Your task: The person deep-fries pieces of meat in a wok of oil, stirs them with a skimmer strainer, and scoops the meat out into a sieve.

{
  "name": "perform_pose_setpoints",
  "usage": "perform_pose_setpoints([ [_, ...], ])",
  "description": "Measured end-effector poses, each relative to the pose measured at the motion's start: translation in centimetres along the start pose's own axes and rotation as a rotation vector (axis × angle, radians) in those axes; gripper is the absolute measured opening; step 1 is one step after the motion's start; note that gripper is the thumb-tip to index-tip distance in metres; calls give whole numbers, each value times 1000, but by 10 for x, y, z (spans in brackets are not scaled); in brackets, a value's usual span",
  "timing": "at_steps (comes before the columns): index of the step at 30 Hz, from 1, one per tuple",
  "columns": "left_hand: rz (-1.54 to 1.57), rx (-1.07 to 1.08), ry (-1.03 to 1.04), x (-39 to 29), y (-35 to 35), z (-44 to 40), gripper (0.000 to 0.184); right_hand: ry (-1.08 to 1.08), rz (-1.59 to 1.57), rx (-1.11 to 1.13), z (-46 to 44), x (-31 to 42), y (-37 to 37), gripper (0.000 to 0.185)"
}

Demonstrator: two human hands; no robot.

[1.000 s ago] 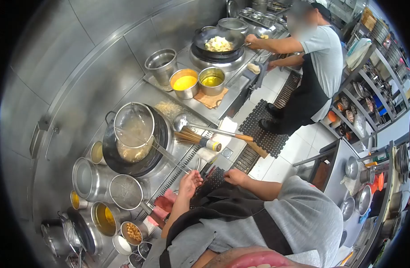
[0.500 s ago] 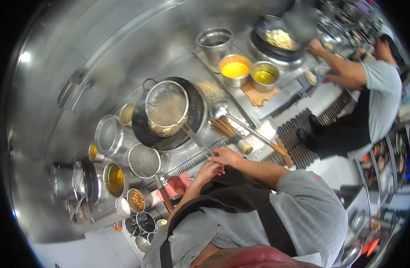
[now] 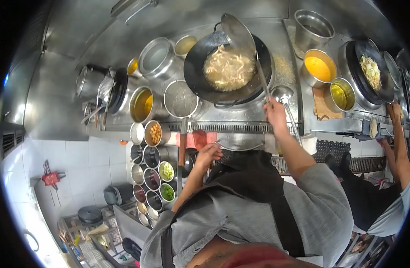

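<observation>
My right hand (image 3: 275,112) is closed round the handle of a wire skimmer (image 3: 239,35). The skimmer's round mesh head is tilted up over the far right rim of a black wok (image 3: 197,82). Pale strips of food (image 3: 229,69) lie in bubbling liquid inside the wok. Near the counter's front edge, my left hand (image 3: 207,157) has loosely curled, parted fingers and nothing visible in it. It is beside a red cloth (image 3: 198,139) and a curved metal rim (image 3: 240,145). A second strainer (image 3: 181,99) with a wooden handle rests left of the wok.
A ladle (image 3: 283,94) lies right of the wok. Pots of yellow liquid (image 3: 320,67) stand farther right, near another wok (image 3: 386,91). Left are an oil pot (image 3: 142,105) and several ingredient tins (image 3: 152,178). A co-worker's arm (image 3: 399,143) reaches in at the far right.
My hands have moved apart from each other. My right hand has taken the skimmer's handle, and its head has tilted up off the wok. The view has swung left.
</observation>
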State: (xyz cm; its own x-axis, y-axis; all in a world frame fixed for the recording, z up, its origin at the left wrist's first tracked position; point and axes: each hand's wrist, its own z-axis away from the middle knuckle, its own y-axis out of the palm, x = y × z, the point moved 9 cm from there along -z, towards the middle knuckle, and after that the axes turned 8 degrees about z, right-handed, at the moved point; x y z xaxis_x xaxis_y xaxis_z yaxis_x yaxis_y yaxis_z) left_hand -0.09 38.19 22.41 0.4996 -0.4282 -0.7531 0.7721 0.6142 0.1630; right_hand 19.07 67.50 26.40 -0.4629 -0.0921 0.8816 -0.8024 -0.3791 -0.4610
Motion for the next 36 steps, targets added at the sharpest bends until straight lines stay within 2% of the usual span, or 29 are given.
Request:
perform_pose_setpoints([
  [2, 61, -103, -22, 23, -51, 10, 24, -66, 129, -75, -15, 8, -19, 32],
  [4, 99, -149, -25, 32, -87, 16, 23, -297, 372, -227, -24, 32, -33, 32],
  [7, 129, -248, 39, 29, -138, 26, 19, -263, 434, -156, -25, 44, -20, 29],
  [9, 12, -371, 213, 3, -166, 23, 16, -311, 469, -159, -21, 55, -10, 28],
  [11, -153, -460, 310, -12, -195, 11, 15, -351, 476, -50, -13, 66, 4, 28],
  [12, -463, -587, 445, -35, -197, 21, 19, -346, 451, -31, -8, 70, 2, 28],
  [13, -450, -572, 448, -36, -203, 12, 19, -347, 469, -41, -1, 75, -5, 28],
  [15, -794, -682, 611, -46, -221, 9, 26, -217, 448, -69, 21, 72, -24, 30],
  [17, -951, -689, 594, -32, -235, -8, 33, -175, 480, -55, 37, 71, -33, 32],
  [19, -961, -637, 462, -13, -241, -15, 43, -142, 601, -218, 50, 80, -47, 35],
  [21, -945, -542, 284, 17, -255, -36, 44, -190, 730, -266, 52, 76, -42, 33],
  [22, -930, -542, 285, 22, -258, -37, 44, -173, 694, -196, 49, 69, -35, 32],
  [23, -716, -473, 162, 35, -260, -41, 41, -156, 654, -129, 45, 61, -26, 32],
  [24, -503, -398, 44, 45, -259, -44, 39, -2, 496, 7, 39, 43, -14, 32],
  [25, -490, -396, 48, 40, -259, -43, 39, -10, 506, 5, 36, 40, -15, 32],
  [27, 97, -170, -69, 53, -240, -43, 34, 272, 1, 285, 55, 47, 15, 34],
  [28, 231, -82, -69, 52, -232, -43, 27, 262, -153, 253, 54, 54, 24, 38],
  [29, 249, -92, -73, 47, -229, -36, 27, 262, -140, 270, 53, 60, 35, 38],
  [32, 451, 79, 15, 17, -201, -23, 22, 272, -333, 296, 27, 64, 70, 50],
  [36, 405, -32, 62, -9, -189, 1, 20, 211, -413, 271, 7, 75, 100, 49],
])
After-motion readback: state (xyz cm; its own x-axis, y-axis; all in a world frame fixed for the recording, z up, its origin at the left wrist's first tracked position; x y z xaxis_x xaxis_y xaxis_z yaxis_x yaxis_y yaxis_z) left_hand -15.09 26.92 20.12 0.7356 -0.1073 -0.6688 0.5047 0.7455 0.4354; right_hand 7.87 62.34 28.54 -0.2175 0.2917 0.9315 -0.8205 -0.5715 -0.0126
